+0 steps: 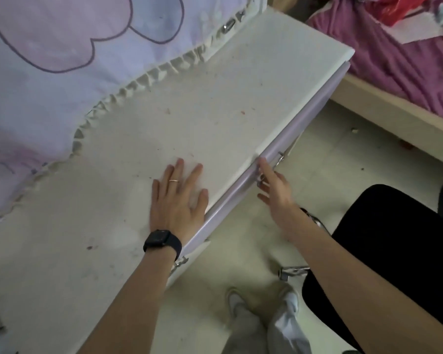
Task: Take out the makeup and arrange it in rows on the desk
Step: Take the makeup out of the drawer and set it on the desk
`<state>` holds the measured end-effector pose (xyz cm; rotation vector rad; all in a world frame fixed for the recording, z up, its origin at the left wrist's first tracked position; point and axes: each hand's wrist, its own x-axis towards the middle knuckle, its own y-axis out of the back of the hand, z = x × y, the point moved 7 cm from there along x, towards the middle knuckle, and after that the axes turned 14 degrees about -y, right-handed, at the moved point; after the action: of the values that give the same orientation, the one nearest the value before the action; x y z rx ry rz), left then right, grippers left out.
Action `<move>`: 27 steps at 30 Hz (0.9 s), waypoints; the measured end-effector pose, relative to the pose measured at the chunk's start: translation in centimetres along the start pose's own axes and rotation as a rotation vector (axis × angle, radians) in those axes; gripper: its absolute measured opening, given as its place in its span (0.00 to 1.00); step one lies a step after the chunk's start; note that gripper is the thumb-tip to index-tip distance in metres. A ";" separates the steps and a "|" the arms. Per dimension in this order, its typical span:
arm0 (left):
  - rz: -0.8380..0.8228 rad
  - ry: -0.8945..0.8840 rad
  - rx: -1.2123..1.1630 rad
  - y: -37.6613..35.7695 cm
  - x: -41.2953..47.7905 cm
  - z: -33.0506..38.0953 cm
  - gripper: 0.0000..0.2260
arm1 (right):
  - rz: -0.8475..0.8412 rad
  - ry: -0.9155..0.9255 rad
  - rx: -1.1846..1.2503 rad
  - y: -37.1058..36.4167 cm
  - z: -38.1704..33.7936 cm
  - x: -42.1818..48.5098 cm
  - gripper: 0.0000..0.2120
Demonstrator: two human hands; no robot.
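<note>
The white desk top (215, 106) runs from lower left to upper right, stained with small reddish specks. My left hand (178, 198) lies flat on it near the front edge, fingers spread, with a ring and a black watch on the wrist. My right hand (274, 187) hangs open beside the lilac drawer front (241, 190), fingertips at the drawer's edge close to its metal handle (279, 159). The drawer looks closed. No makeup is in sight.
A lilac cloth with a ruffled hem (62, 60) covers the back of the desk. A black chair seat (384, 241) stands at the right over a pale tiled floor. A bed with purple bedding (394, 60) fills the upper right. A second handle (179, 263) shows below my left wrist.
</note>
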<state>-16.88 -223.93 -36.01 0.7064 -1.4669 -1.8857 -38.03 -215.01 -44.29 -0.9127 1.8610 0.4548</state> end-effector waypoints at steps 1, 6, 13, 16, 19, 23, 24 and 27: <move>0.005 0.002 0.002 -0.1 0.0 0.0 0.26 | -0.027 -0.001 0.040 -0.6 -0.3 0.3 0.39; 0.024 0.019 0.010 -0.2 -0.1 -0.2 0.26 | -0.022 -0.016 0.109 -1.4 -0.6 1.7 0.51; 0.020 0.027 0.047 -0.3 -0.1 -0.4 0.25 | -0.122 0.006 0.087 -0.8 -1.6 2.2 0.56; -0.013 0.036 0.043 -0.5 -0.1 -0.5 0.26 | -0.094 0.016 0.073 -0.3 -1.6 2.1 0.49; -0.029 0.037 0.045 -0.4 -0.1 -0.7 0.26 | -0.053 0.019 0.068 0.9 -0.8 1.5 0.49; -0.032 0.035 0.050 -0.4 -0.1 -0.5 0.26 | -0.027 0.006 0.027 3.0 0.1 0.7 0.47; -0.033 0.039 0.048 -0.4 -0.1 -0.5 0.27 | -0.015 -0.007 -0.001 3.3 0.2 0.5 0.49; -0.037 0.036 0.057 -0.4 -0.1 -0.4 0.27 | 0.048 -0.067 -0.146 3.2 0.4 -0.7 0.54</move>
<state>-16.58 -223.99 -36.49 0.7948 -1.4994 -1.8553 -40.08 -212.41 -44.12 -0.9392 1.8095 0.6507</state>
